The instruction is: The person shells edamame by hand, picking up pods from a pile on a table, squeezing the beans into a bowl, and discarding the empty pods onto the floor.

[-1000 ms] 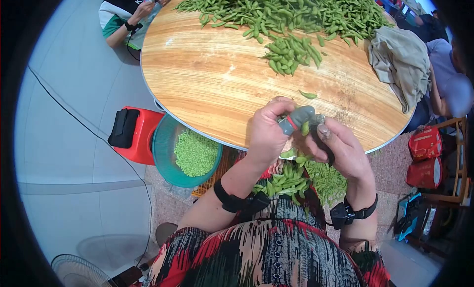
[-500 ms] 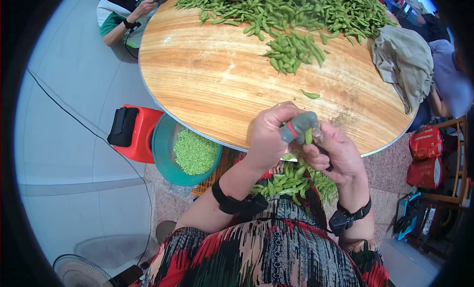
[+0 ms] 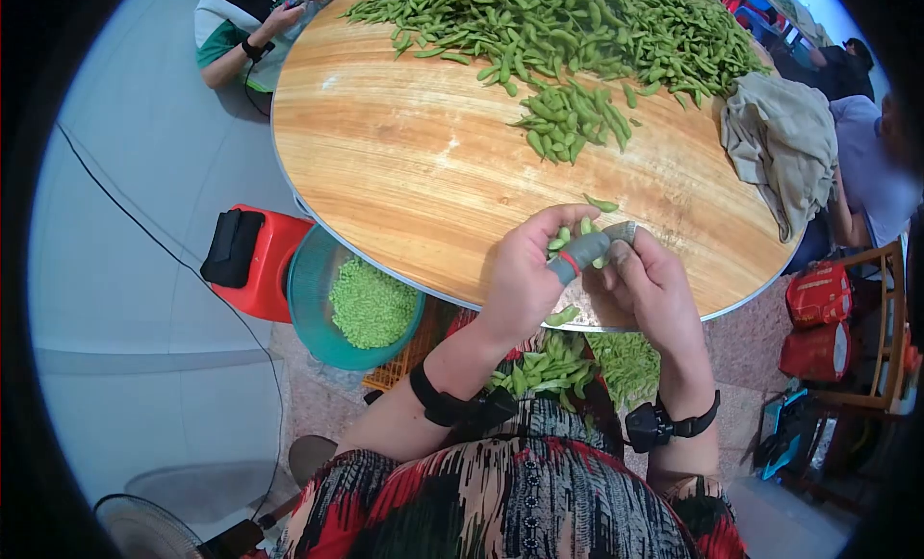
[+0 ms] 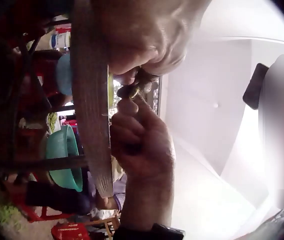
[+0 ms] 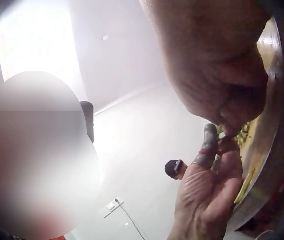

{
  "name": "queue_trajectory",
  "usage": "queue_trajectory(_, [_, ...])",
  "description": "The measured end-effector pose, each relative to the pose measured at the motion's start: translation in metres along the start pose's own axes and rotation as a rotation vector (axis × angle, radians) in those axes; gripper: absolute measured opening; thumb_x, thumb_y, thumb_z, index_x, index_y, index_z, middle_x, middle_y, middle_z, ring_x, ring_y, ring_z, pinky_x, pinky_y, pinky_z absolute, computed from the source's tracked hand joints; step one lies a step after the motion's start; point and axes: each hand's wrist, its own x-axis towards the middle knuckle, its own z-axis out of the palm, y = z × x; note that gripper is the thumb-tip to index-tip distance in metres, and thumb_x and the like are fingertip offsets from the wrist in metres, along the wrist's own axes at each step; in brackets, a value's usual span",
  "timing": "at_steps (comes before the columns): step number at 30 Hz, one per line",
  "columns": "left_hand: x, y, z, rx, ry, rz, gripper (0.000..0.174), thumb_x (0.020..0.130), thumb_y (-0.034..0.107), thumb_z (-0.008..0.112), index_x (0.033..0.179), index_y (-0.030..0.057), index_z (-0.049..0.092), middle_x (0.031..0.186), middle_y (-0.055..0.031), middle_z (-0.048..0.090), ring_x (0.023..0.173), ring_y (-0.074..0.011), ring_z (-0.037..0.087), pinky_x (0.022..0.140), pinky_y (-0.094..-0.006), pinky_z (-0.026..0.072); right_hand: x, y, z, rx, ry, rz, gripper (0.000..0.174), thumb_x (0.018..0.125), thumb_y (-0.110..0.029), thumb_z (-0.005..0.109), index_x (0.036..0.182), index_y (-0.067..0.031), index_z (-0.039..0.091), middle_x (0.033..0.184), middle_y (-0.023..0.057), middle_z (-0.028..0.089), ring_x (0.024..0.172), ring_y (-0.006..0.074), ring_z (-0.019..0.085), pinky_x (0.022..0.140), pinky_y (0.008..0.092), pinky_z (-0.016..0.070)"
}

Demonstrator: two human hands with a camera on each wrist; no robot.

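Over the table's near edge, my left hand (image 3: pixel 525 270) holds green soybean pods (image 3: pixel 558 240) in its curled fingers. Its thumb wears a grey cover (image 3: pixel 583 255) with a red band. My right hand (image 3: pixel 662 290) meets it from the right, fingers curled, one tip in a grey cover (image 3: pixel 621 232). Between the two thumbs a soybean pod (image 3: pixel 599 262) is pinched, partly hidden by the grey cover. Another pod (image 3: pixel 562 316) lies just below the left hand at the table edge, and a single pod (image 3: pixel 602 203) lies just beyond the fingers.
A big heap of pods (image 3: pixel 539 25) covers the table's far side, with a smaller pile (image 3: pixel 573 121) nearer. A grey cloth (image 3: pixel 782 136) hangs over the right edge. Shelled beans (image 3: pixel 373 304) fill a teal basin (image 3: pixel 306 294) at lower left. More pods (image 3: pixel 549 367) lie on the lap.
The left thumb's grey cover has tipped down and left, and the right hand has risen slightly against it. More pods now show behind the left thumb.
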Motion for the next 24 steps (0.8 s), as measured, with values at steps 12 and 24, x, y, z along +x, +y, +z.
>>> queue_trajectory(12, [-0.002,-0.002,0.005,0.183,0.085,0.064,0.034,0.080,-0.009,0.044,0.107,0.0075,0.057,0.088,0.0045,0.052,0.066,-0.0003,0.043,0.056,-0.0151,0.0359,0.005,0.007,0.022,-0.567,0.238,-0.477,0.011,0.077,-0.003,0.061,0.081,0.0002,0.051,0.064,0.0205,0.053,0.054,0.0343,0.054,0.048,0.0359,0.0418])
queue_trajectory(24, [-0.010,0.007,0.011,0.485,0.014,0.351,0.027,0.077,0.001,0.061,0.104,0.0044,0.054,0.081,-0.0049,0.059,0.074,-0.0102,0.055,0.065,-0.0248,0.0450,0.016,0.009,-0.001,0.366,0.060,-0.123,0.018,0.087,-0.012,0.056,0.101,-0.0020,0.051,0.078,-0.0025,0.053,0.062,0.0030,0.045,0.051,0.0172,0.0352])
